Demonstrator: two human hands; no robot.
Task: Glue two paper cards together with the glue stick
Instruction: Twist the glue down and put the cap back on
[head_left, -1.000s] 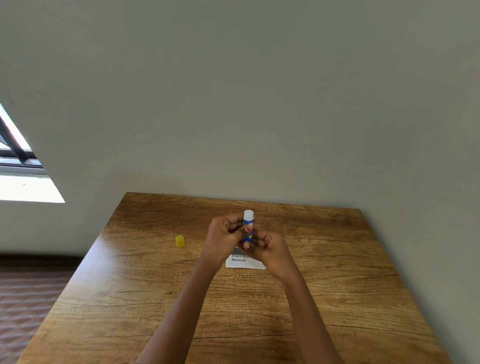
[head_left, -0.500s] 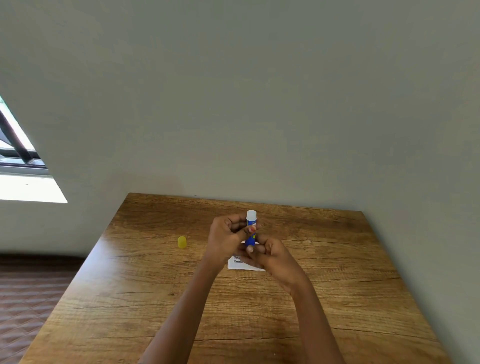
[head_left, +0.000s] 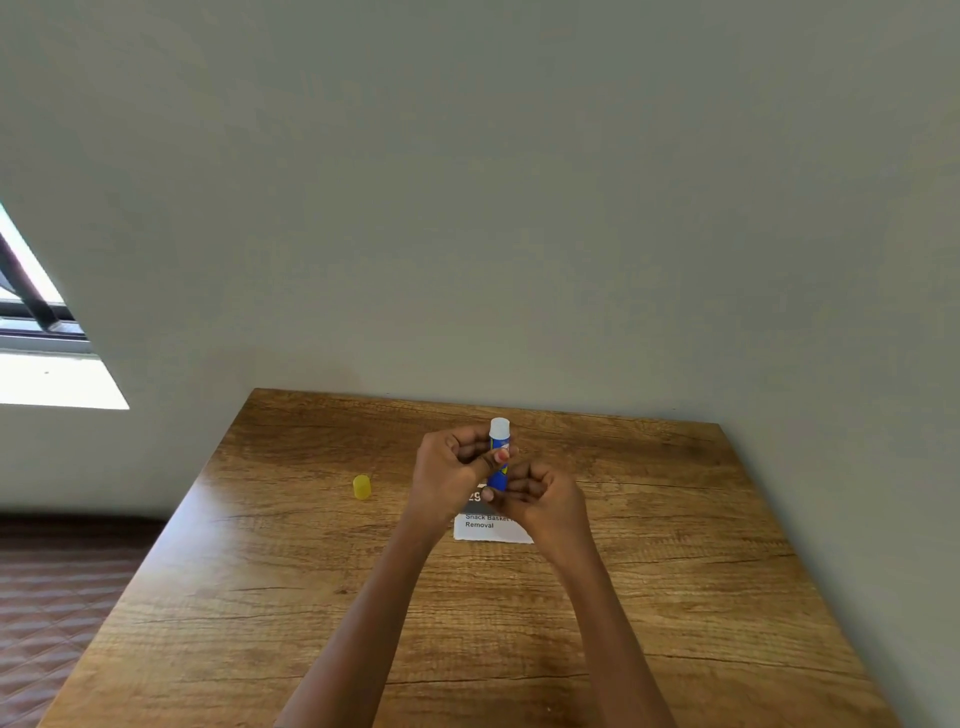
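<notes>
Both forearms run up from the bottom of the frame over the table (head_left: 260, 623) and meet just below centre. The card (head_left: 488, 531) lies flat under them, printed lower part showing, upper part hidden by the hands; I cannot tell whether a second sheet lies with it. Just above it I see the right hand (head_left: 545, 501) with its grip clenched round the foot of the stick (head_left: 500, 457). Higher and to the left, the left hand (head_left: 449, 467) grips the blue barrel, thumb across its front. The stick stands nearly upright in the picture, white end uppermost, pointing away from the card. That is what I judge the next move turns on: the card lies straight below the grip, at the foot end, so the white end must be tipped over and down before it meets paper. The right hand is the nearer to the card. I'd guess the foot is being twisted to raise the glue. Left of the hands, well apart, the yellow cap (head_left: 361, 487) sits on the table. Beyond the far edge, a plain wall (head_left: 519, 208), with a window (head_left: 31, 312) at the left edge of the frame
</notes>
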